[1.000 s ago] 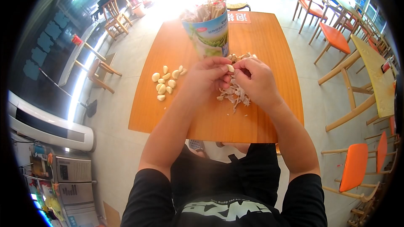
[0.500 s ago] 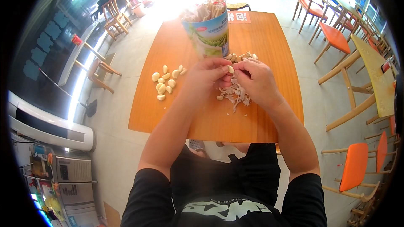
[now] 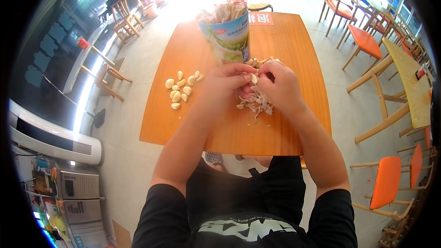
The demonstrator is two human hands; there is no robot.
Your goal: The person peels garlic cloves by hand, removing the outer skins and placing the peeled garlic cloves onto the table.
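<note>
Between the fingertips of my left hand [image 3: 229, 82] is a pale garlic clove [image 3: 253, 78]. My right hand [image 3: 279, 82] is closed, its thumb and forefinger pinched at the right side of the clove; anything else within that pinch is hidden. Several peeled cloves [image 3: 176, 95] lie in a loose group on the wooden table [image 3: 220, 133], left of my left hand. Papery garlic skins [image 3: 259, 104] are scattered below my hands. Unpeeled garlic [image 3: 256, 63] sits just beyond my fingers, partly covered by them.
A blue and green tub [image 3: 228, 39] filled with wrapped sticks stands behind my left hand. A red and white sign [image 3: 261, 19] lies at the table's far edge. Chairs with orange seats [image 3: 365, 40] stand at the right, and wooden chairs [image 3: 125, 20] at the back left.
My right fingertips have shifted slightly up and over the clove, which sits a little further right and shows more of its pale side. The cloves on the table have not moved.
</note>
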